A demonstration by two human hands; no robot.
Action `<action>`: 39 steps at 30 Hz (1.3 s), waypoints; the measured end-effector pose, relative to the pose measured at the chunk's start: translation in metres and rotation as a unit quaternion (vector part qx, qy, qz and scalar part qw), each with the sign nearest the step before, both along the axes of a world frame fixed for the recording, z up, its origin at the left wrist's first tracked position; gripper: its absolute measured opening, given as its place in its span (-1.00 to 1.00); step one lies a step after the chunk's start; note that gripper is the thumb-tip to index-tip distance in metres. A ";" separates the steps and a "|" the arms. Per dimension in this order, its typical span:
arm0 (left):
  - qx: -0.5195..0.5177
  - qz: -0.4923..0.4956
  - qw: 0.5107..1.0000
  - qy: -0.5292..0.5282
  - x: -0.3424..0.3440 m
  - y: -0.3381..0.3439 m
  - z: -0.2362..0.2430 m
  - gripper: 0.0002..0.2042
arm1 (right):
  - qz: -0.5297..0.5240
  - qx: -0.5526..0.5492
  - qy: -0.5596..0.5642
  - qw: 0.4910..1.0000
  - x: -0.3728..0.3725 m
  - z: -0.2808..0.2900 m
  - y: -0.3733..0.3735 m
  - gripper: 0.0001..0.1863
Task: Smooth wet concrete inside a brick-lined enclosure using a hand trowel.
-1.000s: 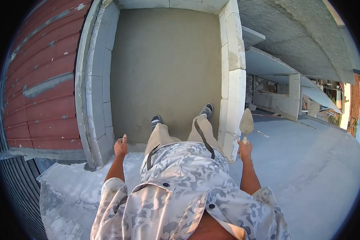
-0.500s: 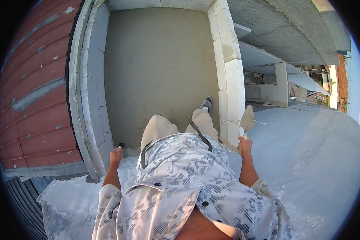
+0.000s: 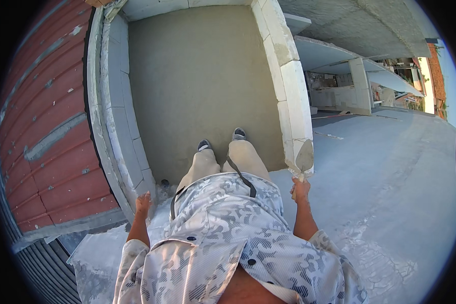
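My right hand [image 3: 301, 188] is wrapped round the handle of a pointed trowel [image 3: 304, 156]. Its blade points away from me, grey as if coated with mortar, and in the view overlaps the near end of the right block wall [image 3: 294, 91]. My left hand [image 3: 143, 201] hangs at my left side, close to the near end of the left block wall [image 3: 117, 86]. Its fingers look curled in, and no tool shows in them. Between the walls lies a smooth grey-brown floor [image 3: 202, 76], and both my feet stand on its near part.
A small dark round thing [image 3: 165, 182] sits at the floor's near left corner. Red metal roofing [image 3: 55, 152] slopes beyond the left wall. To the right spreads a pale concrete surface [image 3: 370, 167], with an opening under a slab farther off. Dark corrugated sheeting [image 3: 40, 263] lies lower left.
The view has shifted and turned slightly. Both my feet now show, where only one did before. My right hand with the trowel has come a little nearer and leftward in the picture.
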State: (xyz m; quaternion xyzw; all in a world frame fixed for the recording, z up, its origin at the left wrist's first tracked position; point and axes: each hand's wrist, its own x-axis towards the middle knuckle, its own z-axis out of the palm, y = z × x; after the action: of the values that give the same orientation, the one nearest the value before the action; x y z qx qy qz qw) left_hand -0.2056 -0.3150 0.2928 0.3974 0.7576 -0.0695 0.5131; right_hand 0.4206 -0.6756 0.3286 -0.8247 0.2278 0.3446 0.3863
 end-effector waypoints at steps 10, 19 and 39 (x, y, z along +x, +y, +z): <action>0.033 0.039 0.999 0.010 0.086 -0.026 0.045 -0.49 | 0.042 -0.012 0.075 0.996 0.042 -0.037 -0.003 -0.72; -0.017 0.062 0.998 0.003 0.148 -0.073 0.058 -0.45 | 0.118 0.003 0.071 0.990 0.112 -0.051 0.010 -0.76; 0.002 0.171 0.984 -0.040 0.100 -0.114 0.045 -0.46 | 0.193 -0.007 0.033 0.981 0.100 -0.045 0.053 -0.77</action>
State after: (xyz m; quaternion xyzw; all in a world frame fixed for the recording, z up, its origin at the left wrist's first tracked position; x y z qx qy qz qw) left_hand -0.1057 -0.4286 0.3374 0.2659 0.7932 0.0372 0.5466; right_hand 0.5207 -0.6223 0.2832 -0.8439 0.0790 0.4384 0.2991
